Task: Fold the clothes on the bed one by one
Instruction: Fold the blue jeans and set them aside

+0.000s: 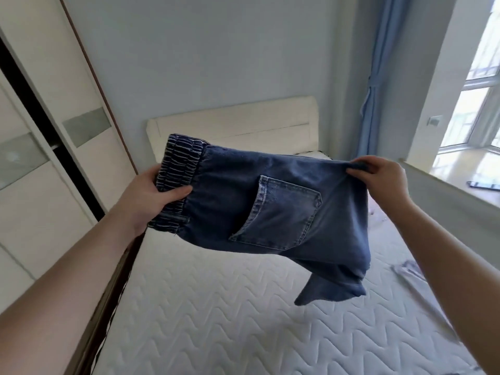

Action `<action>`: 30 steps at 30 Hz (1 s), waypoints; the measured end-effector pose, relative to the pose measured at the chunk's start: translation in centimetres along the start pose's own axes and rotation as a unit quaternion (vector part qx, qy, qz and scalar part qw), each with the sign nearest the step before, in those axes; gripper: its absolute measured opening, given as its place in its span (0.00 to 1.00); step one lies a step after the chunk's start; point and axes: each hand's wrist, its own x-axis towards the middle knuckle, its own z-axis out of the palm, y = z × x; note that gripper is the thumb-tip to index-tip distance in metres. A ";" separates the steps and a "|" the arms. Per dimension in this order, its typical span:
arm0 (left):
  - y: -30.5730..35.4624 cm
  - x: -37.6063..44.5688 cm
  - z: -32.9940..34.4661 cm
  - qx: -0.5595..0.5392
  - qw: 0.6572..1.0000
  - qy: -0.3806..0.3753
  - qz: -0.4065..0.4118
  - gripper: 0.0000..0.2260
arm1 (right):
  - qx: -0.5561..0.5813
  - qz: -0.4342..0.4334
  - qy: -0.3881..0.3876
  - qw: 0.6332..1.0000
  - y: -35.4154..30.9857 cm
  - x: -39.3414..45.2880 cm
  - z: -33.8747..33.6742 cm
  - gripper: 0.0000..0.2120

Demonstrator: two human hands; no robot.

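Head view shows a person holding a pair of blue jeans point(273, 212) up in the air above the bed point(216, 307), stretched sideways between two bare hands. The left hand point(151, 193) grips the elastic waistband point(178, 169) at the left end, with the thumb lying across the front of the gathered band and the other fingers hidden behind the cloth. The right hand point(384, 177) pinches the upper edge of the denim at the right end, its fingers point(357, 173) curled over a small fold of the cloth. Between the hands the jeans hang in a wide band, and one back pocket point(284, 215) faces the camera, turned at a slant. From under the right hand the cloth drops down, and its lowest end point(324, 293) hangs close over the mattress; whether it touches the mattress cannot be told. The mattress is white with a stitched zigzag pattern, and a pale headboard point(232, 123) stands at its far end against a light blue wall. At the left side stands a white wardrobe point(40, 147) with grey panels in its sliding doors. At the right, a blue curtain point(378, 77) hangs beside a bright window point(476, 98), and a dark flat object point(483, 185) lies on the windowsill. Some more cloth point(405, 269) lies on the right side of the bed, partly hidden behind the right forearm.
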 end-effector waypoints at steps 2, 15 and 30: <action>1.7 -0.6 0.6 -0.017 1.000 0.002 0.014 0.20 | -0.008 -0.008 0.026 1.000 -1.7 -0.2 -2.6 0.11; 5.4 -3.3 8.3 -0.170 0.983 -0.067 -0.011 0.17 | -0.052 -0.024 0.105 0.993 -4.9 0.1 -15.2 0.06; -13.3 -8.5 17.9 -0.092 0.962 -0.039 -0.255 0.15 | -0.034 0.192 -0.213 0.957 21.9 -5.8 -2.6 0.07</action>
